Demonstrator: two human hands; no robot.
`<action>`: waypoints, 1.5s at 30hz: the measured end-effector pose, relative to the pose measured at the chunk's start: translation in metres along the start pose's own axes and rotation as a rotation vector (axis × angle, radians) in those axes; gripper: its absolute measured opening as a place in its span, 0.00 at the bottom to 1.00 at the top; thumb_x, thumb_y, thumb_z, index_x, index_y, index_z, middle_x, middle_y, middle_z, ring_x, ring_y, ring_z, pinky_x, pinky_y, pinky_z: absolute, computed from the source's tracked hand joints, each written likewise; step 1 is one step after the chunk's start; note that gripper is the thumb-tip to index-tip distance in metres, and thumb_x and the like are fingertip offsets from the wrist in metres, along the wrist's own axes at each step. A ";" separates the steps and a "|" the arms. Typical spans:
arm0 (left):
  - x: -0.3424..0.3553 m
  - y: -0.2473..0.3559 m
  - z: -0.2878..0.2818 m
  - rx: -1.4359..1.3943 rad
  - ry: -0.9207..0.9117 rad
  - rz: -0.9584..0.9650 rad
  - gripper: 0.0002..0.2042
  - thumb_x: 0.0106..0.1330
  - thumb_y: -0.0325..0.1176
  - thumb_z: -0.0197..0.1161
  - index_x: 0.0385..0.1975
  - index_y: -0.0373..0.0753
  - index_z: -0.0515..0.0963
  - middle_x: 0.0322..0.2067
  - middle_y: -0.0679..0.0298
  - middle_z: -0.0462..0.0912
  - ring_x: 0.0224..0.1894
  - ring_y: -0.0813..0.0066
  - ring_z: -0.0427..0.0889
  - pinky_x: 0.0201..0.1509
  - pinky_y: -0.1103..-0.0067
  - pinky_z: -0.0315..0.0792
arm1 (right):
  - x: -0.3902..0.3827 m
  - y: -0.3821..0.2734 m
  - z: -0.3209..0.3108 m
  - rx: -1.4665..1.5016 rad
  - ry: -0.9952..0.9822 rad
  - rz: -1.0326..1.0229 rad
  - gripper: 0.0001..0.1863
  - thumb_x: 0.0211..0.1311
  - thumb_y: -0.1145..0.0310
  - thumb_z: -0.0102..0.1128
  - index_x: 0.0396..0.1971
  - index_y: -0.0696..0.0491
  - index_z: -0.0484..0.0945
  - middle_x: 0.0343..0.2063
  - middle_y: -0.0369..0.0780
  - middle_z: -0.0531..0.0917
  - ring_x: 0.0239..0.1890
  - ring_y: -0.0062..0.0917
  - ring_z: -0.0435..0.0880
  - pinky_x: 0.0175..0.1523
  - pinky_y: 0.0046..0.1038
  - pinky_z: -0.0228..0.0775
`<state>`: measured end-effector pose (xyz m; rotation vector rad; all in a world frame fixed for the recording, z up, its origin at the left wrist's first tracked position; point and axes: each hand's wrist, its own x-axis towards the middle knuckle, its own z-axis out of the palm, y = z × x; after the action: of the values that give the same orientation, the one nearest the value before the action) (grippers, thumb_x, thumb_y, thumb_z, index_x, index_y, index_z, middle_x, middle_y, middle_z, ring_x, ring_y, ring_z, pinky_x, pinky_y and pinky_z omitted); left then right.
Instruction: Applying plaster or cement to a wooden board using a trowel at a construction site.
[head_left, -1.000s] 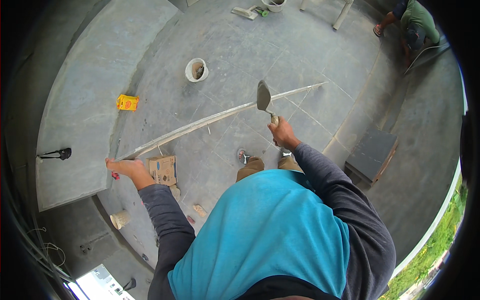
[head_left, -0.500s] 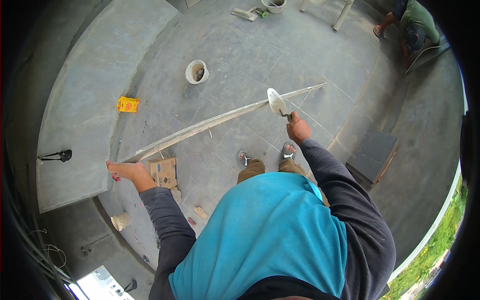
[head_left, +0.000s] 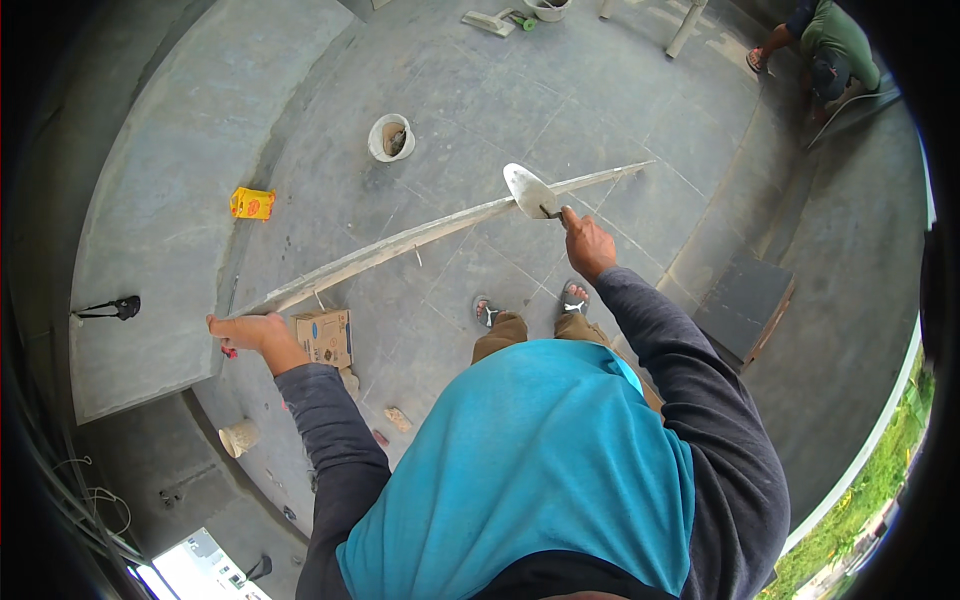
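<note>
My right hand (head_left: 590, 246) is closed round the handle of a pointing trowel (head_left: 527, 188). The trowel's pale, rounded metal blade lies over or against a long, narrow wooden board (head_left: 400, 244); whether it touches cannot be told. The board slants from my left hand up to the far right and has short pegs or nails sticking out of its near side. My left hand (head_left: 248, 329) grips the board's near left end, fingers partly hidden. Below that end stands a cardboard box (head_left: 324, 337).
A white bucket (head_left: 391, 138) with grey mortar stands beyond the board. A yellow packet (head_left: 252, 204) rests by the raised concrete ledge (head_left: 170, 200) at left. Dark slabs (head_left: 745, 308) lean at right. A person (head_left: 835, 50) crouches far right. A float (head_left: 489, 23) lies far off.
My right hand has moved the trowel left along the board, and its blade has turned further leftward. My left hand stays at the board's end.
</note>
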<state>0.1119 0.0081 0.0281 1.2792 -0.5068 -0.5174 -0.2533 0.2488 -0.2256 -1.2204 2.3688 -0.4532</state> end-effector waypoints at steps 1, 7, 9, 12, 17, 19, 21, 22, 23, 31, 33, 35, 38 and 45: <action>0.003 -0.001 -0.001 0.011 -0.008 0.011 0.39 0.58 0.54 0.57 0.64 0.35 0.57 0.66 0.51 0.58 0.65 0.53 0.61 0.67 0.60 0.60 | 0.000 0.002 0.004 -0.009 0.006 0.055 0.18 0.69 0.70 0.43 0.57 0.45 0.70 0.38 0.51 0.81 0.40 0.46 0.85 0.42 0.43 0.78; 0.001 0.000 -0.004 0.067 0.039 0.021 0.39 0.57 0.54 0.58 0.64 0.35 0.58 0.64 0.50 0.59 0.64 0.53 0.63 0.66 0.60 0.61 | 0.003 0.005 0.003 -0.068 0.026 0.024 0.19 0.69 0.70 0.43 0.58 0.42 0.69 0.38 0.49 0.81 0.39 0.44 0.85 0.41 0.42 0.78; 0.000 0.000 -0.002 0.062 0.038 0.023 0.39 0.57 0.54 0.58 0.64 0.35 0.58 0.64 0.50 0.59 0.64 0.53 0.63 0.65 0.60 0.61 | 0.008 0.010 0.003 -0.073 0.020 0.050 0.20 0.69 0.70 0.43 0.59 0.42 0.69 0.38 0.49 0.81 0.40 0.44 0.85 0.41 0.42 0.78; -0.005 0.001 0.000 0.076 0.051 0.014 0.39 0.57 0.54 0.58 0.63 0.34 0.58 0.64 0.50 0.59 0.64 0.53 0.63 0.65 0.59 0.61 | 0.007 0.007 0.002 -0.071 0.007 0.059 0.19 0.69 0.70 0.43 0.58 0.41 0.70 0.38 0.49 0.81 0.40 0.44 0.85 0.41 0.42 0.78; -0.015 0.010 0.006 0.073 0.028 0.013 0.40 0.57 0.55 0.57 0.64 0.34 0.57 0.63 0.51 0.59 0.64 0.53 0.62 0.65 0.60 0.62 | 0.011 0.028 0.030 0.317 0.050 0.021 0.19 0.66 0.63 0.48 0.56 0.47 0.70 0.35 0.49 0.83 0.41 0.44 0.85 0.44 0.42 0.77; -0.010 0.007 0.007 0.061 0.013 0.023 0.40 0.57 0.55 0.57 0.65 0.34 0.57 0.63 0.51 0.59 0.64 0.53 0.62 0.65 0.60 0.61 | 0.014 0.026 0.035 0.507 0.017 0.069 0.20 0.65 0.62 0.49 0.56 0.50 0.69 0.32 0.48 0.83 0.37 0.42 0.85 0.40 0.40 0.77; -0.008 0.007 0.003 0.054 0.000 0.035 0.41 0.57 0.55 0.57 0.66 0.34 0.56 0.63 0.51 0.58 0.65 0.53 0.62 0.65 0.60 0.61 | 0.010 0.014 0.032 0.698 -0.021 0.120 0.22 0.63 0.60 0.51 0.56 0.52 0.69 0.29 0.48 0.83 0.32 0.39 0.85 0.36 0.38 0.78; -0.009 0.009 0.003 0.048 0.003 0.030 0.42 0.58 0.56 0.56 0.66 0.33 0.55 0.64 0.51 0.57 0.65 0.53 0.62 0.66 0.60 0.61 | 0.007 -0.006 0.011 0.829 -0.118 0.219 0.23 0.64 0.60 0.51 0.56 0.53 0.69 0.27 0.47 0.81 0.27 0.36 0.84 0.30 0.36 0.77; -0.011 0.011 0.006 0.040 -0.001 0.025 0.42 0.58 0.56 0.56 0.67 0.33 0.54 0.64 0.51 0.56 0.65 0.53 0.61 0.66 0.60 0.61 | 0.006 -0.015 -0.002 0.962 -0.210 0.320 0.23 0.65 0.59 0.51 0.56 0.55 0.68 0.24 0.46 0.80 0.22 0.33 0.82 0.25 0.34 0.75; -0.022 0.014 0.010 0.087 0.018 0.010 0.42 0.59 0.58 0.54 0.66 0.33 0.56 0.64 0.51 0.56 0.65 0.52 0.62 0.65 0.59 0.61 | 0.015 -0.009 0.004 0.951 -0.161 0.263 0.22 0.67 0.60 0.51 0.55 0.57 0.68 0.22 0.43 0.78 0.15 0.28 0.78 0.19 0.32 0.73; -0.016 0.011 0.010 0.081 0.012 -0.001 0.41 0.59 0.58 0.54 0.66 0.33 0.56 0.64 0.50 0.57 0.64 0.52 0.62 0.65 0.59 0.62 | 0.016 -0.010 0.005 0.934 -0.211 0.241 0.22 0.67 0.60 0.51 0.56 0.57 0.68 0.22 0.43 0.78 0.14 0.28 0.78 0.19 0.31 0.73; -0.008 0.008 0.004 0.052 0.001 0.037 0.41 0.59 0.57 0.54 0.66 0.33 0.57 0.64 0.49 0.59 0.63 0.52 0.63 0.64 0.60 0.62 | 0.004 -0.019 0.007 1.016 -0.150 0.222 0.23 0.68 0.59 0.51 0.57 0.57 0.67 0.21 0.43 0.78 0.13 0.28 0.77 0.19 0.31 0.72; -0.018 0.012 0.010 0.100 0.040 0.017 0.41 0.58 0.57 0.55 0.65 0.33 0.57 0.64 0.48 0.59 0.63 0.51 0.64 0.65 0.60 0.62 | 0.009 -0.019 0.008 0.883 -0.182 0.126 0.24 0.68 0.58 0.52 0.57 0.57 0.68 0.21 0.43 0.77 0.14 0.26 0.77 0.18 0.30 0.71; -0.016 0.011 0.007 0.072 0.021 0.002 0.41 0.57 0.56 0.56 0.65 0.31 0.56 0.64 0.47 0.59 0.63 0.51 0.64 0.65 0.60 0.62 | 0.010 -0.007 0.028 0.593 0.148 -0.085 0.21 0.66 0.59 0.53 0.54 0.54 0.71 0.33 0.50 0.83 0.34 0.44 0.84 0.40 0.43 0.76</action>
<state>0.0961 0.0148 0.0392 1.3516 -0.5130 -0.4868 -0.2399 0.2341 -0.2484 -1.0269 2.0635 -1.2060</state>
